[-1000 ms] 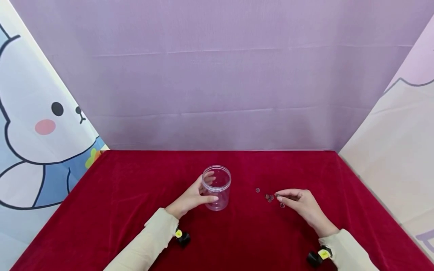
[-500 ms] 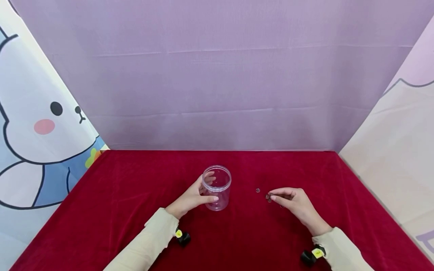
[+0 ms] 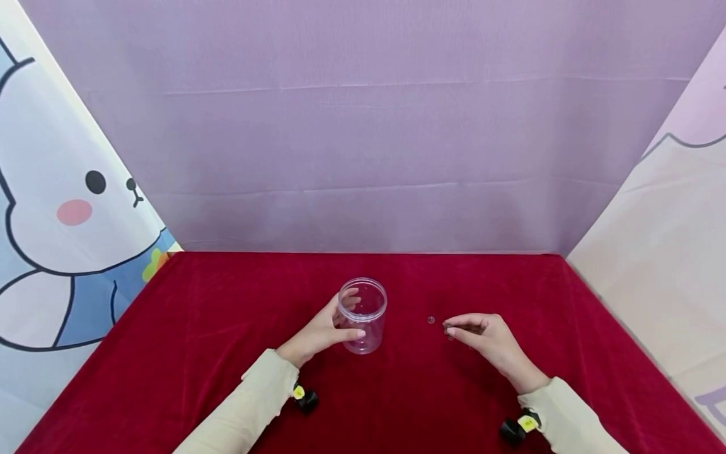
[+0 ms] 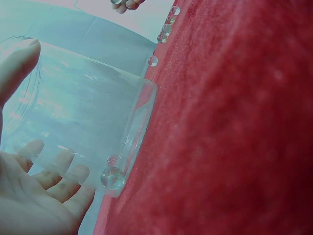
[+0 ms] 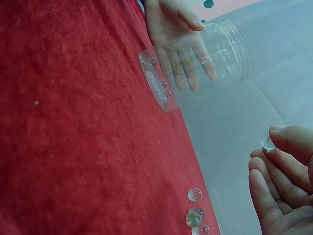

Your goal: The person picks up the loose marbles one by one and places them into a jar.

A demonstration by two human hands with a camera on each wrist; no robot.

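A clear plastic jar (image 3: pixel 371 325) with no lid stands upright on the red cloth, left of several loose marbles. My left hand (image 3: pixel 319 331) grips it from the left, thumb in front and fingers behind. In the right wrist view, a few clear marbles (image 5: pixel 164 84) lie at the bottom of the jar. My right hand (image 3: pixel 490 337) pinches a clear glass marble (image 5: pixel 267 141) between thumb and fingertips, held off the cloth. Close by, loose marbles (image 5: pixel 194 195) rest on the cloth in a small group, partly hidden by the right hand in the head view.
Red velvet cloth (image 3: pixel 238 284) covers the table. A lilac curtain (image 3: pixel 363 126) rises behind its far edge. Printed cloth panels flank it, the left panel (image 3: pixel 68 239) showing a cartoon animal. One marble (image 3: pixel 431 320) lies apart, between the jar and the group.
My right hand has shifted left over the marble group, holding its pinch and covering some of the marbles. The left hand and the jar have stayed in place.
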